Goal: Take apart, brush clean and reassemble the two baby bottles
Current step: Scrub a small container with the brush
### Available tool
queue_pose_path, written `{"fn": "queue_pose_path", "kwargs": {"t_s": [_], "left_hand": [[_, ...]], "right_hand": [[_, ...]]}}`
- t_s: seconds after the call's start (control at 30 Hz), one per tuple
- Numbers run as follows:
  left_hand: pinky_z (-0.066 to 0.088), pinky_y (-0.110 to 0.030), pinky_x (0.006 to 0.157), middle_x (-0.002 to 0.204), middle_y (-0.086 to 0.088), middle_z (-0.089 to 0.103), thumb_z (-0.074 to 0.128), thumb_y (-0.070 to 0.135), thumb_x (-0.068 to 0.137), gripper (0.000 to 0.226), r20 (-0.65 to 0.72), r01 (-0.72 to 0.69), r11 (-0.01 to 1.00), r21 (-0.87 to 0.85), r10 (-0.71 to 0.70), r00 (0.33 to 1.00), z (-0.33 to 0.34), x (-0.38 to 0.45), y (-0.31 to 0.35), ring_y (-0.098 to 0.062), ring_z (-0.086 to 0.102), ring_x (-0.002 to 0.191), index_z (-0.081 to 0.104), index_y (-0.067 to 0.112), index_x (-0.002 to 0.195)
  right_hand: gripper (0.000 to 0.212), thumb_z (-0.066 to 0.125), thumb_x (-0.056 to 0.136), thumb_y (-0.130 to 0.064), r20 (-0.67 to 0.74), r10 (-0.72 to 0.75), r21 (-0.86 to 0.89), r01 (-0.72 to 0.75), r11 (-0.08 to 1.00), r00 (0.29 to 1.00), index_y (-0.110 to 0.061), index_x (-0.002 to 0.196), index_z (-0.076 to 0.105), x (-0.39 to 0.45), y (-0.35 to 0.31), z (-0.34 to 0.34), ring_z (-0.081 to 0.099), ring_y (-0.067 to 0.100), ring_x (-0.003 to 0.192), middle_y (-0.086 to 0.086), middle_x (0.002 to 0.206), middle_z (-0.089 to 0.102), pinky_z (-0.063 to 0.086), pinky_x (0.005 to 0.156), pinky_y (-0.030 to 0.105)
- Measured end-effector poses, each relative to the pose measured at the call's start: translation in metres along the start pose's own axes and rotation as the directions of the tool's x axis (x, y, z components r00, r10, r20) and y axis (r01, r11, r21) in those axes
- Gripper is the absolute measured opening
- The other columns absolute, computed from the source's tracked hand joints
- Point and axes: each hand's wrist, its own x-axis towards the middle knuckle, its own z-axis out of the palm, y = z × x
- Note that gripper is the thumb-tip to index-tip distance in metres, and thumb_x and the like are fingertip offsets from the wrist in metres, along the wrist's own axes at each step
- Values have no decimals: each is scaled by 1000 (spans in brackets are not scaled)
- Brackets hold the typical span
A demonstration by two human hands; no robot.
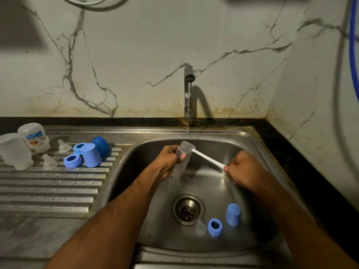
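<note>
Clear bottle (179,162) in left grip (169,162), right grip (242,169) holding white brush (202,155) at its mouth

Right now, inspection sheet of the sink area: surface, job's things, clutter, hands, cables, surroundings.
Surface: steel sink, ribbed drainboard.
Job's things: clear bottle and brush in hand; two bottles, teats, blue rings and caps on drainboard; blue cap, ring, teat in basin.
Clutter: nothing seen.
Hands: left hand grips bottle; right hand grips brush handle.
Cables: blue hose on right wall.
Surroundings: tap running, stained marble wall.
</note>
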Motion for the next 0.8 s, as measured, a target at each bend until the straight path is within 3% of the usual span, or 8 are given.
{"fn": "queue_pose_path", "kwargs": {"t_s": [0.1,0.2,0.27,0.4,0.5,0.6,0.7,0.8], "left_hand": [[52,-34,83,106,-15,65,54,-9,94,32,-2,11,1000,5,-11,1000,10,2,-4,-24,61,99,62,-4,124],[52,-28,82,110,-11,66,58,-8,92,34,-36,-20,999,42,22,999,5,6,-6,-19,62,99,62,1,125],[53,-31,88,116,-11,67,62,-4,91,35,-66,-56,994,91,62,996,4,9,-9,-20,62,105,62,5,124],[53,-41,97,118,-6,65,69,3,87,37,-92,-114,969,218,137,986,14,15,-17,-23,61,110,60,18,119],[53,-44,100,126,-2,61,73,7,85,49,-75,-159,916,368,199,977,17,17,-20,-21,58,116,56,19,130],[52,-39,100,132,-2,58,76,10,84,55,-107,-167,886,433,235,966,16,16,-19,-20,55,119,57,17,134],[48,-26,90,124,2,61,83,13,77,53,-135,-178,855,487,275,952,15,15,-19,-13,55,111,62,18,126],[47,-22,83,114,6,62,87,12,71,54,-138,-183,852,491,284,949,14,14,-19,-12,57,107,63,18,119]], "right_hand": [[23,68,92,-28,25,-25,8,25,1000,999,-14,74,66,2,-3,11,60,15,63,2,66,62,43,58,26],[31,67,94,-26,100,18,139,-32,990,995,-8,69,68,4,6,8,52,11,38,1,45,58,42,46,24],[34,67,94,-27,111,55,139,-70,988,992,-8,66,65,4,13,-2,45,7,29,-1,37,52,37,43,22],[31,64,96,-25,155,121,131,-142,981,980,-2,77,71,2,17,-17,48,15,38,7,49,59,37,41,21],[29,60,99,-20,176,164,167,-194,967,971,3,86,73,3,19,-22,46,18,39,11,55,59,34,39,19],[30,60,99,-19,157,187,193,-216,957,970,5,87,72,4,21,-24,46,20,41,13,55,58,35,43,24],[31,61,97,-20,134,199,203,-224,953,971,5,84,72,6,22,-22,47,22,41,13,53,58,36,44,25],[32,60,98,-21,130,214,196,-236,952,968,4,82,72,6,22,-19,47,20,40,12,52,58,36,42,23]]}}
